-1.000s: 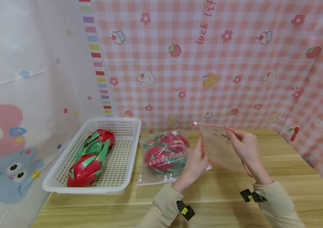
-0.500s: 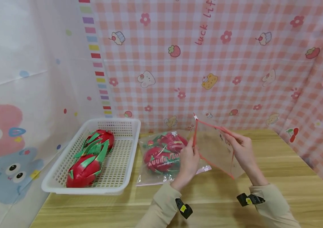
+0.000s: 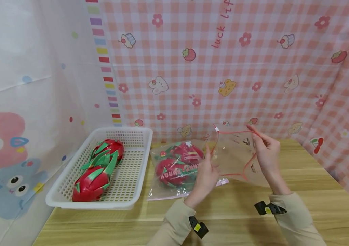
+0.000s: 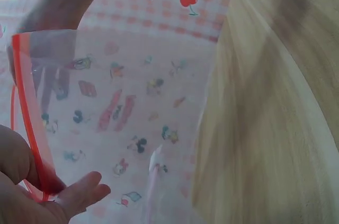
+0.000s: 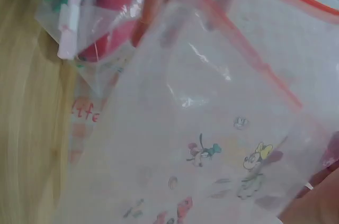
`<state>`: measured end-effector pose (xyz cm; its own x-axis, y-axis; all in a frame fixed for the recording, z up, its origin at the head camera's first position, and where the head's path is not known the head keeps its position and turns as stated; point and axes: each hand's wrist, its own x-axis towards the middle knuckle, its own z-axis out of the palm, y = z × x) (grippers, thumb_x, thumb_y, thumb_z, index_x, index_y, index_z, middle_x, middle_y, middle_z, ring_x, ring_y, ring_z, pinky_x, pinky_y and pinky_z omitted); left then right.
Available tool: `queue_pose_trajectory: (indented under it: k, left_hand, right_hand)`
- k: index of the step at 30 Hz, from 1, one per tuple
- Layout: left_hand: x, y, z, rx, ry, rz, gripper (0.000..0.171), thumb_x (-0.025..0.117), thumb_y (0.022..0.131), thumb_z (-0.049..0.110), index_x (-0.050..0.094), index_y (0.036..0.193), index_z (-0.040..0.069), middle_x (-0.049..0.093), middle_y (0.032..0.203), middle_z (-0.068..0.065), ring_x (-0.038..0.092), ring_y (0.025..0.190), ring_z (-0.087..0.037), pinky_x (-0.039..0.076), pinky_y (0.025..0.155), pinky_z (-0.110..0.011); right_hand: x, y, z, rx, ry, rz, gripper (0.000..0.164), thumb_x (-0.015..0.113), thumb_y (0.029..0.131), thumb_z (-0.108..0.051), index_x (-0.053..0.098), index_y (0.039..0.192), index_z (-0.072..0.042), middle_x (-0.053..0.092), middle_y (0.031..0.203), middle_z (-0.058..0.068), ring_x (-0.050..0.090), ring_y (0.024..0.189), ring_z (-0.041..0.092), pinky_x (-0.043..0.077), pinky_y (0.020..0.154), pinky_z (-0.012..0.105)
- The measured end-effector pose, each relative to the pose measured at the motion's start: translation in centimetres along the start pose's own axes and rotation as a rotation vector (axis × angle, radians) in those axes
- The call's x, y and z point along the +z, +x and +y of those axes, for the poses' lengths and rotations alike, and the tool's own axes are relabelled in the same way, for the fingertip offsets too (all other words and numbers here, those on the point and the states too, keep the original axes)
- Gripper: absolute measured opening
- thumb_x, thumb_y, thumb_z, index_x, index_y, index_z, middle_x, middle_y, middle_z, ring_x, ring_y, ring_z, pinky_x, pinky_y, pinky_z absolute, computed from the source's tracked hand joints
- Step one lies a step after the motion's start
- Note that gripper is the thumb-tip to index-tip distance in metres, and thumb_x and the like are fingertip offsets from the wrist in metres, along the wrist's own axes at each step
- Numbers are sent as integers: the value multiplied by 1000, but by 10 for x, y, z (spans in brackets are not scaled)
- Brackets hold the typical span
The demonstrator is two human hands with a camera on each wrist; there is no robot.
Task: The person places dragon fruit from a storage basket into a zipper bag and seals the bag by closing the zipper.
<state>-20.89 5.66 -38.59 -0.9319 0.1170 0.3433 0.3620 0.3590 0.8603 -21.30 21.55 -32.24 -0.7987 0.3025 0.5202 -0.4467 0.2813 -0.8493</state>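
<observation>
A clear zip bag with a red zip strip and small cartoon prints is held up between both hands, its mouth spread apart. My left hand grips the left side of the mouth, index finger pointing up; in the left wrist view its fingers lie at the red strip. With thumb and fingers, my right hand pinches the upper right of the mouth. Nothing shows inside this bag. Just left of my left hand lies another clear zip bag with red and green dragon fruits in it.
A white plastic basket stands on the left of the wooden table, with two dragon fruits along its left side. Checked pink cloth hangs behind the table, and more printed cloth closes both sides.
The held bag's mouth changes shape as the hands shift; it has been turned and spread wider. My right hand has risen a little. The basket and the filled bag have stayed put.
</observation>
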Motion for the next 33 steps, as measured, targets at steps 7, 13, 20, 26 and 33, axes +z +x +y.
queue_pose_trajectory:
  k: [7, 13, 20, 26, 33]
  left_hand:
    - [0, 0, 3, 4, -74, -19, 65, 54, 93, 6, 23, 150, 5, 58, 81, -12, 41, 51, -6, 34, 42, -13]
    - [-3, -3, 8, -17, -154, -35, 67, 53, 93, 7, 20, 151, 7, 53, 134, -22, 33, 43, -2, 29, 38, -13]
    - [-20, -1, 17, -13, -169, -89, 71, 57, 93, 16, 18, 152, 15, 60, 101, -13, 48, 50, -8, 38, 41, -13]
    - [-46, 3, 20, 21, -63, -119, 69, 57, 94, 23, 20, 151, 11, 42, 145, -16, 58, 116, -33, 56, 82, -27]
    - [-87, 13, 11, 39, 109, -94, 63, 58, 93, 22, 29, 147, 10, 47, 135, -16, 61, 99, -27, 54, 86, -34]
  right_hand:
    - [7, -3, -3, 71, -79, 21, 29, 52, 97, -18, 65, 123, -14, 67, 120, -1, 18, 30, 5, 20, 30, 22]
    - [11, -4, -3, 93, -13, 47, 29, 52, 96, -14, 65, 122, -9, 72, 79, -13, 17, 32, 2, 17, 32, 22]
    - [15, -5, -4, 129, 30, 71, 29, 54, 95, -13, 65, 121, -7, 70, 104, -22, 19, 32, 2, 19, 33, 19]
    - [18, -6, -4, 147, 44, 94, 28, 55, 94, -12, 66, 120, -7, 70, 111, -14, 19, 33, 2, 27, 43, 16]
    - [14, -8, 0, 164, 85, 105, 28, 55, 94, -12, 66, 119, -6, 70, 104, -22, 23, 42, 3, 34, 58, 13]
